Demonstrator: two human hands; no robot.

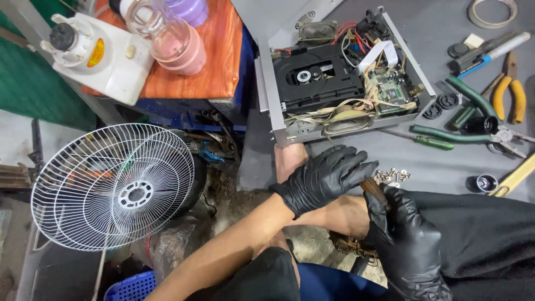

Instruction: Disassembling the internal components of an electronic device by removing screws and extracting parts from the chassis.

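Observation:
An opened silver disc player (340,78) lies on the grey work surface (412,159), its black disc tray, circuit board and ribbon cables exposed. Both my hands wear black gloves. My right hand (409,239) grips a brown-handled tool or brush (372,188) just below the player's front edge. My left hand (326,175) lies over the right forearm, fingers loosely curled, touching the area beside the brown handle. A small pile of screws (392,176) sits just right of the hands.
Green-handled screwdrivers (432,141), yellow pliers (515,92), a tape roll (491,12) and black knobs (440,106) lie right of the player. A white fan guard (114,187) stands at lower left. A blender base (95,53) and jar (175,39) sit on a wooden stool.

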